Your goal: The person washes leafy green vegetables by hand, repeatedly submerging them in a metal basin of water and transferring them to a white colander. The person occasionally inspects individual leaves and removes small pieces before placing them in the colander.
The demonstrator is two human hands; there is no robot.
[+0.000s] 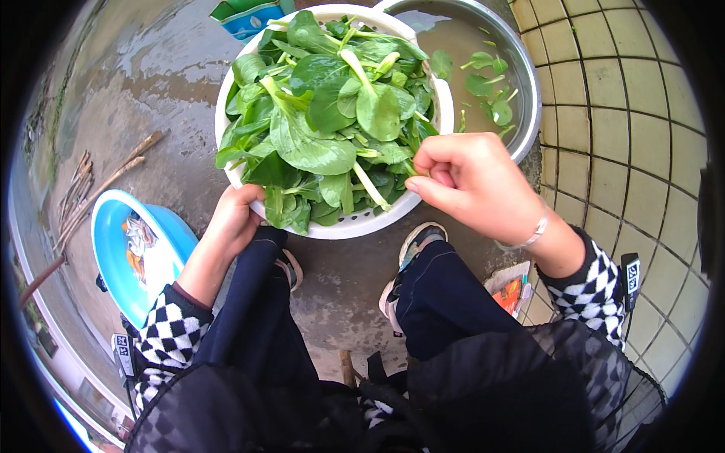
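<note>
A white plastic colander (362, 225) heaped with wet green leafy vegetables (317, 113) is in front of me. My left hand (235, 218) grips its near left rim, thumb on top and fingers mostly hidden beneath. At the near right side of the heap, my right hand (470, 178) pinches a green stem or leaf between thumb and forefinger. Beyond it stands a round metal basin (529, 107) of cloudy brown water, partly covered by the colander. Several loose leaves (491, 85) float there.
A blue plastic basin (107, 272) with scraps inside stands at the left, near wooden sticks (85, 198). Behind the colander is a blue and green packet (255, 20). A tiled wall (617, 130) rises on the right, with a printed carton (510, 291) at its foot. The concrete floor (164, 73) is wet.
</note>
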